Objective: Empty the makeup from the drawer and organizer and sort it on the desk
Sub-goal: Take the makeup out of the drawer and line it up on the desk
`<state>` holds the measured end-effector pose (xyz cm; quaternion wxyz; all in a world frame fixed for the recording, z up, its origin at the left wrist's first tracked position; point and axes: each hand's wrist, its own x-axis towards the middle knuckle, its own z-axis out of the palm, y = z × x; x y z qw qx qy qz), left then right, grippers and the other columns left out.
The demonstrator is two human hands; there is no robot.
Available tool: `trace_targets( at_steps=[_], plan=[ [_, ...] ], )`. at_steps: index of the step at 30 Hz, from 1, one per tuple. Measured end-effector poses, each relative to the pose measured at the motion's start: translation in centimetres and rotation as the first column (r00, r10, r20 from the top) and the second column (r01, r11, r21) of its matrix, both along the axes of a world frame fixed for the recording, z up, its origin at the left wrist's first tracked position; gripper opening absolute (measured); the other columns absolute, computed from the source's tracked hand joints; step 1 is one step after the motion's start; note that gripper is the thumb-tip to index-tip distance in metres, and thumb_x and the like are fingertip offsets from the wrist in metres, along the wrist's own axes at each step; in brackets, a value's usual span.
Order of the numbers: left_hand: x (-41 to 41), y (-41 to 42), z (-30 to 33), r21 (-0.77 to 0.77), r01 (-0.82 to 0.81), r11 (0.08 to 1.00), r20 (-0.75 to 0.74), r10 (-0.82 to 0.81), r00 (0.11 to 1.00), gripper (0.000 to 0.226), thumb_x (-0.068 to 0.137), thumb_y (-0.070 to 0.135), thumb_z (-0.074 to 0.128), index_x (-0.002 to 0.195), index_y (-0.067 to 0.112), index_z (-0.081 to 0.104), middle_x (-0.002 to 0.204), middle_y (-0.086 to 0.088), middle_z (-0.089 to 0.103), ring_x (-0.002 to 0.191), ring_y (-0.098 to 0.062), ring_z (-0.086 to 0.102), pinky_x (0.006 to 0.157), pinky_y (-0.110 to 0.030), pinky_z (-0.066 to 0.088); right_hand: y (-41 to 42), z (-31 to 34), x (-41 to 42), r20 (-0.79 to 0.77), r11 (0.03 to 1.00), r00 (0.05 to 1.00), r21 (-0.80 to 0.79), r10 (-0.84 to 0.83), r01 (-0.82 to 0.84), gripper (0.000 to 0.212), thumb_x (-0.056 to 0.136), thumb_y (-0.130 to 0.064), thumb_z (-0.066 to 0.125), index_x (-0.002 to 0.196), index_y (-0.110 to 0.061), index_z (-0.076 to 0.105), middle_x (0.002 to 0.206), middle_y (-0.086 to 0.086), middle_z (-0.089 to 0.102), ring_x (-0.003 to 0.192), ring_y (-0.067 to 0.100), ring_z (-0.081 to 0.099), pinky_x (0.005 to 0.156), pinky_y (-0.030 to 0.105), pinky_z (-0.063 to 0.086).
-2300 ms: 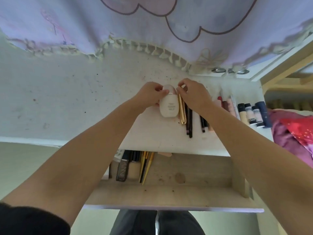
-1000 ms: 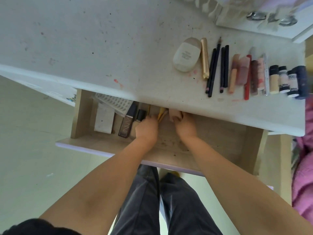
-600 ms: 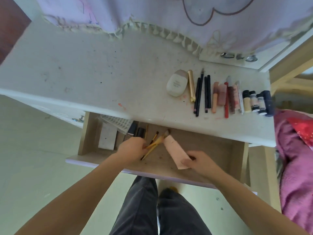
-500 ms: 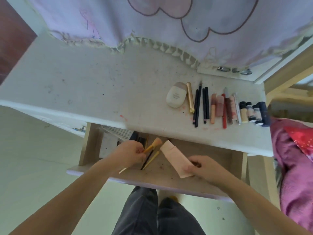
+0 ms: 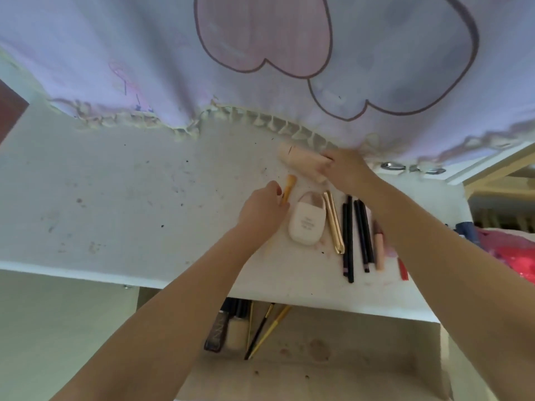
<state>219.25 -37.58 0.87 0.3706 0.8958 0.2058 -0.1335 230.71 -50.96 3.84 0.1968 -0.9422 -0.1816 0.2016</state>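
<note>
My left hand (image 5: pixel 262 211) grips an orange-tipped makeup brush (image 5: pixel 288 189) over the white desk (image 5: pixel 115 215), just left of a white compact bottle (image 5: pixel 306 219). My right hand (image 5: pixel 347 169) holds a peach tube (image 5: pixel 301 163) by one end, lying across the desk's back near the curtain hem. Right of the bottle lie a gold stick (image 5: pixel 334 222), several black pencils (image 5: pixel 354 235) and a pink stick (image 5: pixel 378 247) in a row. Below, the open drawer (image 5: pixel 333 357) shows a dark palette (image 5: pixel 215 332), a beige bottle (image 5: pixel 236 332) and thin brushes (image 5: pixel 267 328).
A lilac curtain (image 5: pixel 260 53) with pink shapes hangs over the desk's back edge. Red and pink bedding (image 5: pixel 515 250) lies at the right. The left part of the desk top is bare and stained.
Both hands rose from the drawer to the desk top. The left brought up an orange-tipped brush and the right carried the peach tube to the back of the desk.
</note>
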Motion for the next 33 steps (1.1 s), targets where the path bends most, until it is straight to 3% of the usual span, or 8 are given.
trace_targets(
  at_steps=[7,11,15,17,20,24,27,33],
  plan=[
    [-0.6,-0.5,-0.8,0.153,0.128,0.98,-0.002,-0.129,0.992,0.026,0.097,0.036,0.043,0.111,0.014,0.046,0.096,-0.005,0.06,0.079,-0.024,0.06,0.069,-0.037,0.051,0.2,-1.7,0.9,-0.063,0.997,0.998,-0.071,-0.006,0.001,0.02,0.095,-0.014,0.045,0.099,0.003,0.056,0.093,0.015,0.056,0.081,0.022,0.048,0.053,0.02,0.031],
    [-3.3,-0.3,-0.7,0.091,0.117,0.989,0.074,-0.124,0.989,0.02,0.097,0.031,0.044,0.109,0.015,0.049,0.089,-0.001,0.06,0.077,-0.02,0.058,0.069,-0.033,0.049,-0.5,-0.9,-1.4,0.076,0.986,0.996,-0.164,0.037,-0.024,0.04,0.095,-0.02,0.047,0.132,-0.007,0.044,0.133,0.016,0.044,0.121,0.03,0.042,0.091,0.038,0.041],
    [-10.6,-0.2,-0.6,0.01,0.112,0.994,0.205,-0.112,0.972,0.01,0.096,0.024,0.048,0.096,0.017,0.055,0.081,0.004,0.059,0.071,-0.011,0.053,0.067,-0.023,0.045,-2.4,1.8,-10.3,0.347,0.969,0.93,0.165,0.119,-0.186,0.029,0.096,-0.016,0.045,0.123,-0.011,0.056,0.111,-0.002,0.057,0.099,0.013,0.051,0.078,0.028,0.043],
    [-15.4,-0.8,-1.5,-0.023,0.127,0.992,0.212,-0.119,0.97,0.006,0.094,0.021,0.051,0.089,0.02,0.055,0.073,0.01,0.057,0.065,-0.006,0.052,0.061,-0.02,0.043,-4.1,0.6,-16.3,0.233,0.909,0.943,0.289,0.237,-0.3,0.022,0.096,-0.016,0.047,0.111,-0.014,0.062,0.096,-0.007,0.063,0.082,0.007,0.054,0.07,0.024,0.045],
    [-21.0,-2.6,-5.4,0.067,0.212,0.975,0.013,-0.214,0.977,0.012,0.095,0.025,0.049,0.096,0.018,0.059,0.082,0.004,0.063,0.072,-0.016,0.06,0.064,-0.03,0.047,-6.4,-6.0,-23.7,-0.159,0.926,0.917,0.164,0.366,-0.341,0.02,0.096,-0.021,0.045,0.106,-0.017,0.062,0.097,0.001,0.067,0.083,0.018,0.061,0.073,0.035,0.051],
    [-21.1,-4.7,-10.5,0.302,0.273,0.913,-0.279,-0.189,0.941,0.02,0.098,0.023,0.041,0.106,0.014,0.057,0.097,-0.009,0.065,0.086,-0.029,0.065,0.067,-0.035,0.047,-6.8,-13.4,-26.8,-0.477,1.0,0.879,-0.029,-0.018,0.005,0.027,0.098,-0.022,0.042,0.104,-0.005,0.062,0.104,0.015,0.067,0.089,0.027,0.062,0.069,0.031,0.044],
    [-18.4,-5.8,-12.7,0.413,0.335,0.847,-0.344,-0.195,0.918,0.021,0.096,0.014,0.044,0.11,0.01,0.059,0.099,-0.01,0.067,0.088,-0.031,0.065,0.063,-0.033,0.043,-4.7,-15.6,-26.2,-0.484,0.964,0.835,-0.098,-0.263,0.247,0.033,0.1,-0.028,0.038,0.102,-0.005,0.061,0.103,0.015,0.066,0.086,0.027,0.062,0.06,0.024,0.03],
    [-16.5,-6.6,-13.8,0.425,0.384,0.82,-0.358,-0.238,0.903,0.026,0.097,0.015,0.042,0.12,0.008,0.05,0.102,-0.011,0.067,0.089,-0.031,0.066,0.061,-0.032,0.043,-2.2,-17.5,-25.6,-0.354,0.948,0.88,-0.081,-0.315,0.307,0.026,0.099,-0.031,0.044,0.099,-0.01,0.058,0.1,0.013,0.066,0.093,0.03,0.064,0.064,0.026,0.042]
  ],
)
